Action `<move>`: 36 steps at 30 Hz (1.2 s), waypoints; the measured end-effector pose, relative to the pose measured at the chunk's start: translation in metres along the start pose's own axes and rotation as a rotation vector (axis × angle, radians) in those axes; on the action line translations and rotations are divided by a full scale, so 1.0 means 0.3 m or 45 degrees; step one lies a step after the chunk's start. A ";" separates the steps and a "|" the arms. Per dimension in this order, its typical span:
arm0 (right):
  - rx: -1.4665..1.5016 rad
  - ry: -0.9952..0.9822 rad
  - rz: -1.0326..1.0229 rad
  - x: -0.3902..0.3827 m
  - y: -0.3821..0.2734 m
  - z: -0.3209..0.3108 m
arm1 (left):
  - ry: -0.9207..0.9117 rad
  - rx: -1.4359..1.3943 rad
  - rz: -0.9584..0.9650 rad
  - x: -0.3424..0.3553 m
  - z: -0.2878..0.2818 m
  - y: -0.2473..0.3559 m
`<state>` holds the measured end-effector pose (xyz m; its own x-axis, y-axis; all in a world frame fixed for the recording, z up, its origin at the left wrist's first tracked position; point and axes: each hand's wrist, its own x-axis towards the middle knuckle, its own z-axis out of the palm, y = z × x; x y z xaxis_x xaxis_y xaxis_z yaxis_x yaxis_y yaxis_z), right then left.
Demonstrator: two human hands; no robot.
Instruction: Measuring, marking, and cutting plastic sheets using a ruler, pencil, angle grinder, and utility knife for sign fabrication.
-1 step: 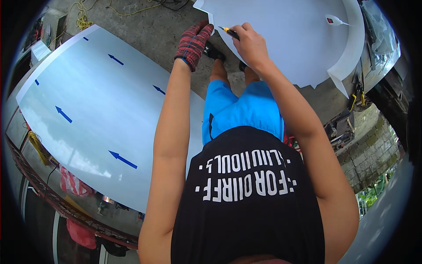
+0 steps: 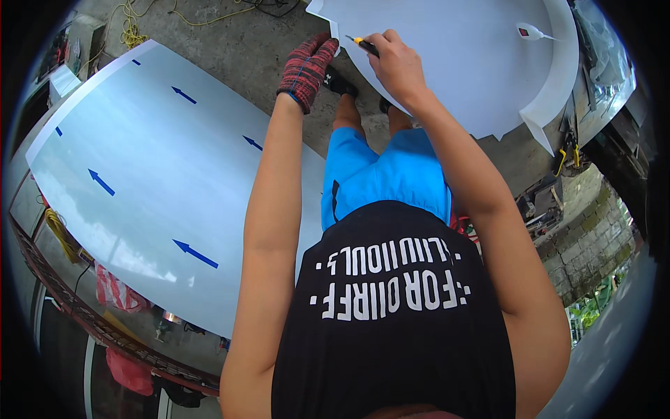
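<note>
My left hand, in a red and black knit glove, has its fingers closed on the narrow upright strip along the left edge of a white sheet. A yellow and black utility knife is gripped in my bare right hand, just right of the glove. Its blade points left toward the strip, over the sheet's near left edge; whether it touches cannot be made out. The sheet has a rounded outline, with a curved upright white band around its right side.
A small white bottle with a thin nozzle lies on the sheet. Yellow-handled pliers rest at right. To my left stands a large pale panel with blue arrows. Yellow cord lies on the concrete floor behind.
My right hand and the utility knife have shifted very slightly, the blade tip a little up and left. My left hand stays on the strip.
</note>
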<state>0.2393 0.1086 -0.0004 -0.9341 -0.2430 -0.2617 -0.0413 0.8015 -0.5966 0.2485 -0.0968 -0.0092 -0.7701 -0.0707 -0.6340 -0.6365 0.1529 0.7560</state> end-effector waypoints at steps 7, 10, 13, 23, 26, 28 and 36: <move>-0.077 0.061 -0.061 0.107 0.032 0.045 | -0.013 -0.009 -0.049 -0.013 0.011 0.035; -0.046 0.041 -0.076 0.105 0.033 0.047 | -0.005 -0.027 -0.026 -0.015 0.010 0.029; -0.021 0.034 -0.083 0.109 0.033 0.049 | 0.002 -0.025 -0.032 -0.016 0.010 0.029; -0.064 -0.158 -0.171 -0.065 0.058 0.055 | 0.002 0.047 0.001 -0.017 0.010 0.024; 0.149 -0.265 -0.084 -0.150 0.056 0.025 | 0.055 -0.082 0.063 -0.015 -0.040 -0.063; 0.366 -0.279 0.027 -0.194 0.045 -0.004 | 0.190 -0.191 0.018 -0.073 -0.060 -0.092; 1.495 -0.600 0.608 -0.229 -0.055 -0.072 | 0.028 -0.331 -0.062 -0.256 -0.020 -0.122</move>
<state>0.2964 0.1240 0.0437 -0.5524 -0.4269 -0.7160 0.7970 -0.0190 -0.6036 0.3305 -0.1028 0.0127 -0.7373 -0.0935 -0.6690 -0.6603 -0.1094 0.7430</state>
